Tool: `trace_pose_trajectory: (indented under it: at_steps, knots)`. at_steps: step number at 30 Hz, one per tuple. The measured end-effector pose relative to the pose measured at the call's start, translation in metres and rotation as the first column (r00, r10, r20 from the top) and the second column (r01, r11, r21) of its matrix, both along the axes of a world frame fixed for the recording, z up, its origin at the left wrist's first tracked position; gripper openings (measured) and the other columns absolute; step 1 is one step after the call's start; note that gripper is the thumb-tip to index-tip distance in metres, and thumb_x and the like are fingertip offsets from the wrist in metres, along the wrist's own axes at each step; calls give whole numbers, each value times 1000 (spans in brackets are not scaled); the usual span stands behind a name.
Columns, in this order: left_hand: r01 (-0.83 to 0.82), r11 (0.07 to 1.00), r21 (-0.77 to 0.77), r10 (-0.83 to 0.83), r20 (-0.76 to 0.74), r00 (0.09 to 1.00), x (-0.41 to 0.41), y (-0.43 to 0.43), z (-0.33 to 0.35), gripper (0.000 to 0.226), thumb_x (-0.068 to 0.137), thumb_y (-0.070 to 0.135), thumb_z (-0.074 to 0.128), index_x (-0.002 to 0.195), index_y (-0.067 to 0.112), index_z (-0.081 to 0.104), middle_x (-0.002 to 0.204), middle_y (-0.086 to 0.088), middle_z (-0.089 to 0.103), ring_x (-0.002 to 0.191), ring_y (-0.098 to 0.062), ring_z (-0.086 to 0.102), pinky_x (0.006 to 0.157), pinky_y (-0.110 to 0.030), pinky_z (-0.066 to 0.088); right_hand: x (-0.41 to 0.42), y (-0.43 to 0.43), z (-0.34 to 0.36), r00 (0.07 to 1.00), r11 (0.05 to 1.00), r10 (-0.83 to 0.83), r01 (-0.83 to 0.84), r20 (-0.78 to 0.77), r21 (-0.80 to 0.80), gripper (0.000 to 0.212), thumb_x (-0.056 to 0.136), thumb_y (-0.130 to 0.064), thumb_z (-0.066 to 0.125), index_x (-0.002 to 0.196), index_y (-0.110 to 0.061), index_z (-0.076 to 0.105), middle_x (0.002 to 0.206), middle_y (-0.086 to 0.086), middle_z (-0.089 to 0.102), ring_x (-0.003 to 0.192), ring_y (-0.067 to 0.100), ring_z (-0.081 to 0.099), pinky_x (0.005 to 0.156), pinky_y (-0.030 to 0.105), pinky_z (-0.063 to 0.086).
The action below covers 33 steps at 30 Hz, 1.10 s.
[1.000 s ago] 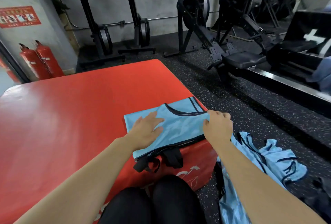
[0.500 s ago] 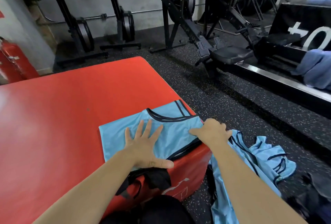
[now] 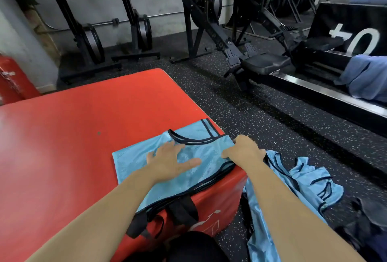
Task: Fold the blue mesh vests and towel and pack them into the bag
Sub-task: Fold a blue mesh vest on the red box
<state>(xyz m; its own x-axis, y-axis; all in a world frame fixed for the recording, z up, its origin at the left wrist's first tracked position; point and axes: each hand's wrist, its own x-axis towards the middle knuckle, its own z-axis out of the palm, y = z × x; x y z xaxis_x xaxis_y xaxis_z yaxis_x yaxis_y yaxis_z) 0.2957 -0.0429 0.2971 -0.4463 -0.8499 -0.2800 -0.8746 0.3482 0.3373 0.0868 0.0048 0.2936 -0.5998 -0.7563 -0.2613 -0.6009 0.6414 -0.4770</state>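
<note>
The one view is from the head, looking down along two bare arms.

A blue mesh vest (image 3: 209,144) lies flat on the red bench (image 3: 83,136), right at its near right corner. The black-edged neck hole points to the far edge. The left hand (image 3: 169,163) lies on the middle of the vest. Its fingers (image 3: 165,150) are straight and spread, and they press the vest down. The right hand (image 3: 244,150) is at the right edge of the bench. Its fingers are curled and pinch the side of the vest there. I think this is a fold being made: one hand pins, and the other is set to lift the side over.

Black straps (image 3: 182,209) hang down the near side of the bench, under the vest. On the floor, just beside the right edge, lies a heap of blue vests (image 3: 303,180), not folded. Well apart, to the right, a blue-grey cloth (image 3: 366,77) lies on black gym gear. It may be the towel. A dark thing (image 3: 370,220) on the floor might be the bag, but I cannot tell.

What could go wrong? The vest sits at the very edge, and mesh looks slippery. A hard pull by the right hand could drag it off the corner onto the heap. If the left hand lifts too soon, the fold could go crooked. The straps could also get caught in the fold.
</note>
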Motion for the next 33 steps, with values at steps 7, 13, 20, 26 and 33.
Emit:
trace_pose_trajectory:
  at_steps: [7,13,20,26,33]
  knots:
    - [-2,977,-214,-13,-69,998,-32,-43,11,52,88,42,62,138,33,49,146,9,47,136,-17,38,106,-41,24,-6,-2,4,979,999,-35,43,201,-32,32,68,-20,78,69,-12,47,62,0,48,56,19,47,54,25,37]
    - [31,989,-147,-24,50,998,-76,-78,10,59,92,30,55,147,30,34,145,2,48,135,-24,40,104,-40,26,2,-8,-1,999,1000,30,-31,41,7,24,74,-27,66,92,-16,53,99,6,66,97,27,64,85,33,49]
    - [-95,994,-61,94,-14,995,-104,-105,11,26,89,13,51,109,25,64,109,2,64,114,-25,55,94,-40,28,-1,-9,-5,987,992,45,-26,156,-122,27,66,-23,66,60,-17,41,56,-3,43,57,21,43,51,24,32]
    - [-108,991,76,125,-289,949,-90,-120,33,24,81,-2,54,65,14,46,56,0,32,54,-18,29,50,-25,23,-2,-8,-6,948,959,39,54,317,-279,23,58,-17,65,62,-18,43,55,-2,46,54,19,40,56,30,34]
    - [-40,998,54,56,-350,935,-41,-126,60,18,72,-1,61,88,-6,68,75,-8,49,72,-17,42,66,-28,32,35,-4,33,994,920,106,-86,33,-383,34,73,-14,62,60,-15,31,54,-4,35,53,21,34,49,28,24]
